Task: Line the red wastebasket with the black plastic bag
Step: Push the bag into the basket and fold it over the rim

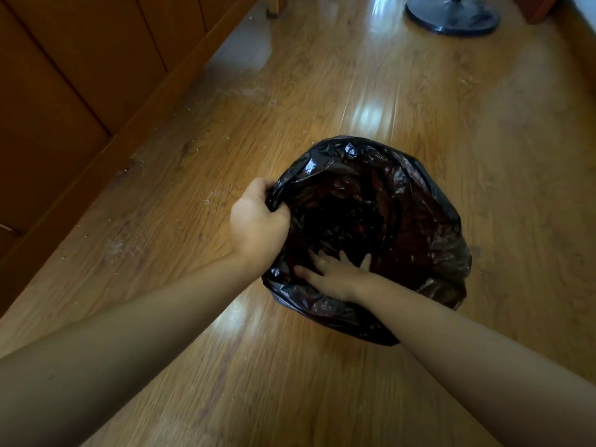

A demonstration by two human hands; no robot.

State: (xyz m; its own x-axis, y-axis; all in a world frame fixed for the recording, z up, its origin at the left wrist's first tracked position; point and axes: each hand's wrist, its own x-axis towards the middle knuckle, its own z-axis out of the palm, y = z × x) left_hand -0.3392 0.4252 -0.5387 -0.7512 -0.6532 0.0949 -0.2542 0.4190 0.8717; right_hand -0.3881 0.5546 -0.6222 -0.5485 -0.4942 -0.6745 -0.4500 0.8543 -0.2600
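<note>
The black plastic bag (429,201) is spread over a round wastebasket standing on the wooden floor, its edge folded down over the rim all around. The basket's red shows only faintly through the thin plastic inside; its outer wall is hidden by the bag. My left hand (258,221) grips a bunch of the bag at the rim's left side. My right hand (335,275) reaches inside the near part of the opening, fingers spread flat against the bag's inner wall.
A wooden cabinet (64,101) runs along the left, with dust and crumbs on the floor beside it. A dark round fan base (451,14) stands at the far right. Glossy floorboards surround the basket.
</note>
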